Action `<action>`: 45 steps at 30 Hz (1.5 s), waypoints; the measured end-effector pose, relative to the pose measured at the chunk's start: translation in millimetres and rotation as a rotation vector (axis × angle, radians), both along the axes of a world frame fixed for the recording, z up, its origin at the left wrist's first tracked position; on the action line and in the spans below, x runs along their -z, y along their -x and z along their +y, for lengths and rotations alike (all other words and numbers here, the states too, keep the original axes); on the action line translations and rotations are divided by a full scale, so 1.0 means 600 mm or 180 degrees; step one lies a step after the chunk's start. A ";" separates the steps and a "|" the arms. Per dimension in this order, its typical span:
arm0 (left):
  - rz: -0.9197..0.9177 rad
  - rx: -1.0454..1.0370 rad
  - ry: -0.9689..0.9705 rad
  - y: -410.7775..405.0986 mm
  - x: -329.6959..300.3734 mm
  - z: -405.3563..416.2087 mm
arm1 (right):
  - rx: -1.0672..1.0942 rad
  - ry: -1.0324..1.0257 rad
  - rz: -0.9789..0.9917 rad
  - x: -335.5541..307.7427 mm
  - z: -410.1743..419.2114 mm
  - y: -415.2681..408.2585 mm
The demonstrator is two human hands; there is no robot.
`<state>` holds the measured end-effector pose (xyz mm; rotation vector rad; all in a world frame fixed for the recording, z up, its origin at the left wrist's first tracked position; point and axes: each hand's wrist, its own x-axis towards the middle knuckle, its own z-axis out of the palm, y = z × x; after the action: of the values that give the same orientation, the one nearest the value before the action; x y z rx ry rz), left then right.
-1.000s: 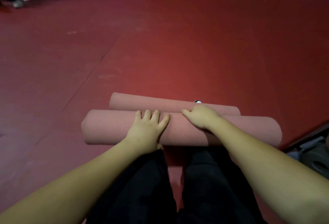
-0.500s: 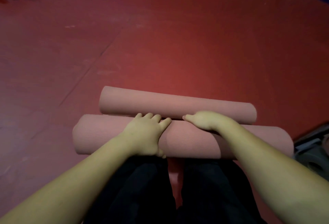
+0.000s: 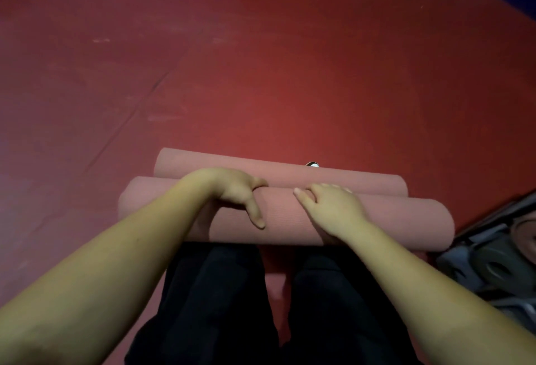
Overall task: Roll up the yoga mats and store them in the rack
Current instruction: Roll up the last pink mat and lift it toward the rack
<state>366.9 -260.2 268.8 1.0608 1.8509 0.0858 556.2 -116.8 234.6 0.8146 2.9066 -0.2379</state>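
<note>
Two rolled pink mats lie side by side on the red floor (image 3: 290,89), touching along their length, just ahead of the person's dark-trousered knees (image 3: 220,292). The left hand (image 3: 232,190) rests on top of the near mat (image 3: 284,225), its fingers (image 3: 255,214) curled over the roll and thumb pointing down its near face. The right hand (image 3: 330,208) lies flat beside it, fingers spread loosely toward the far mat (image 3: 261,170). Grey weight plates (image 3: 493,263) sit right of the right hand.
</note>
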 end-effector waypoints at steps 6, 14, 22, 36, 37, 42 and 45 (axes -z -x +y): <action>0.0257 0.0061 -0.0231 -0.003 -0.007 0.001 | 0.0124 0.0258 -0.0018 -0.001 0.018 0.021; 0.3145 0.0740 -0.1558 -0.091 0.041 -0.096 | 0.0255 0.0648 -0.0319 -0.004 0.041 0.055; 0.3217 0.0639 -0.0594 -0.114 0.031 -0.070 | 0.0403 0.0702 -0.0508 -0.013 0.041 0.067; 0.2848 0.0904 -0.0880 -0.135 -0.021 -0.123 | 0.0147 0.1245 -0.1035 -0.045 0.022 0.031; 0.2824 0.0927 -0.0851 -0.135 -0.020 -0.122 | 0.0161 0.1267 -0.1060 -0.043 0.021 0.031; 0.2425 0.0872 -0.0695 -0.112 -0.019 -0.094 | 0.0237 0.1265 -0.0799 -0.029 0.036 0.041; 0.2160 0.0775 -0.0589 -0.099 -0.020 -0.083 | 0.0154 0.1027 -0.0447 -0.020 0.058 0.049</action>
<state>426.2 -310.2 281.1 1.5725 2.3179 -0.2861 526.9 -82.3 246.5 0.8091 2.6233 -0.6091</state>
